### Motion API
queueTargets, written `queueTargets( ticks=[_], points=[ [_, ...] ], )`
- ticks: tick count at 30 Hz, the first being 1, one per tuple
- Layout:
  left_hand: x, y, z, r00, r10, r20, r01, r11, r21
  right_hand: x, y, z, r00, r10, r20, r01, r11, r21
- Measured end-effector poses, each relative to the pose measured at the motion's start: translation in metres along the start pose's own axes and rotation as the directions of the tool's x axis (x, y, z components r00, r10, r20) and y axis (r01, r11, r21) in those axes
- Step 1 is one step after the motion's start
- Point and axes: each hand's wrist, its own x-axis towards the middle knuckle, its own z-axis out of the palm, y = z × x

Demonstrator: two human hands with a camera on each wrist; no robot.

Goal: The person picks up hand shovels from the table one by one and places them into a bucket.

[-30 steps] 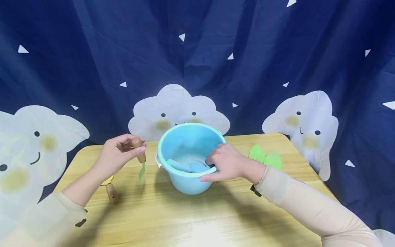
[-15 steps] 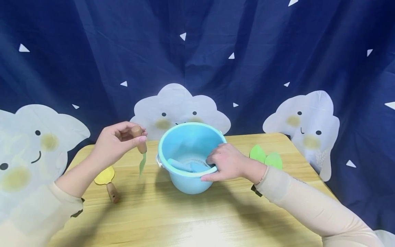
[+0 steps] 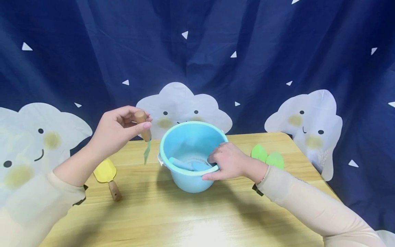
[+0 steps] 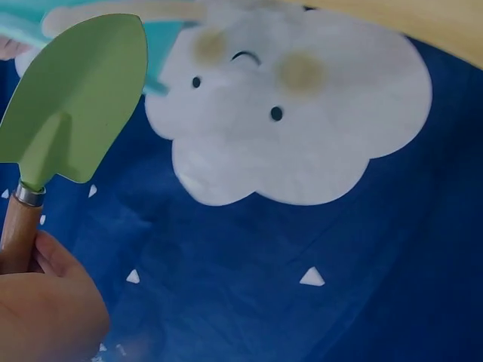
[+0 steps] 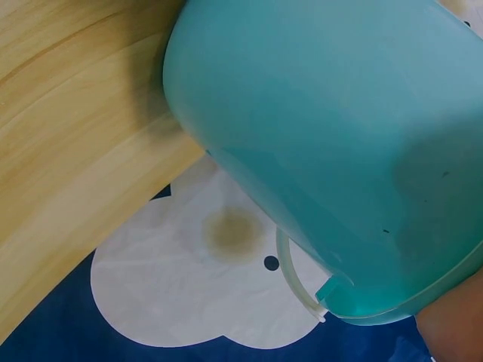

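Observation:
My left hand (image 3: pixel 118 128) pinches the wooden handle of a small green trowel (image 4: pixel 83 90), blade hanging down, above the table and left of the bucket. The light blue bucket (image 3: pixel 188 181) stands upright on the table. My right hand (image 3: pixel 229 161) grips its near right rim, thumb outside and fingers inside; the fingertips are hidden. Within the bucket lies a light blue tool (image 3: pixel 182 164) with a rod-like handle, its kind unclear. The right wrist view shows the bucket's outer wall and its white bail handle (image 5: pixel 294 279).
A yellow shovel (image 3: pixel 105 171) with a wooden handle lies on the wooden table (image 3: pixel 172 219) below my left forearm. Two green leaf-shaped pieces (image 3: pixel 258 152) lie right of the bucket. A dark blue curtain (image 3: pixel 210 41) with clouds hangs behind the table.
My left hand has risen with the green trowel, uncovering more of the yellow shovel. The right hand keeps its grip on the bucket rim.

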Motion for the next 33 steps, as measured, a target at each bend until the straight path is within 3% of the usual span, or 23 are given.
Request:
queueTargets(
  ticks=[7, 19, 33],
  points=[
    [0.011, 0.017, 0.002, 0.999, 0.047, -0.026, -0.048, 0.997, -0.053, -0.001, 0.000, 0.000, 1.000, 0.006, 0.001, -0.006, 1.000, 0.001],
    [0.020, 0.029, 0.014, 0.995, 0.086, -0.057, -0.095, 0.976, -0.196, -0.002, 0.000, 0.000, 1.000, 0.011, -0.001, -0.011, 1.000, -0.010],
    [0.026, 0.018, 0.047, 0.997, 0.036, -0.067, -0.051, 0.972, -0.231, 0.000, -0.001, 0.003, 1.000, 0.000, -0.007, 0.000, 1.000, 0.000]
  ],
)
